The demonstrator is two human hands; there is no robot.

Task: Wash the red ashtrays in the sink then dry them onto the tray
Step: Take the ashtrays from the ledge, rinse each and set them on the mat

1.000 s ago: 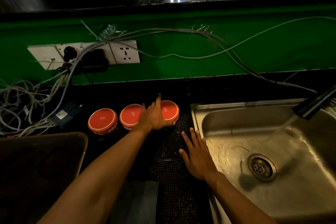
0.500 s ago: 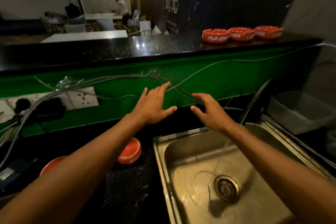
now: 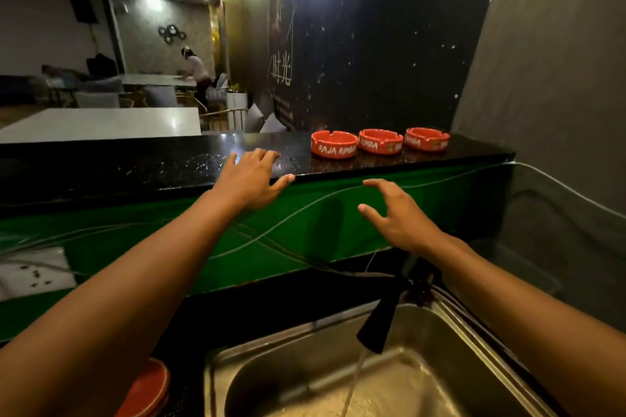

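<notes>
While three red ashtrays [image 3: 334, 144] sit on the counter [image 3: 169, 162], both hands' grips are spread apart, holding nothing.

Bare black counter [image 3: 169, 166] left of 3 ashtrays [image 3: 380, 142]; wall [image 3: 559, 78] right.

Black glossy bar top [image 3: 169, 166], speckled, above green panel. On it, right end: three red ashtrays in row, upright, lettered sides — left ashtray [image 3: 334, 144], middle ashtray [image 3: 381, 141], right ashtray [image 3: 427, 139], close together. Lower dark counter [image 3: 271, 308] carries steel sink [image 3: 450, 332]; red ashtray [image 3: 149, 386] beside sink, left.
</notes>
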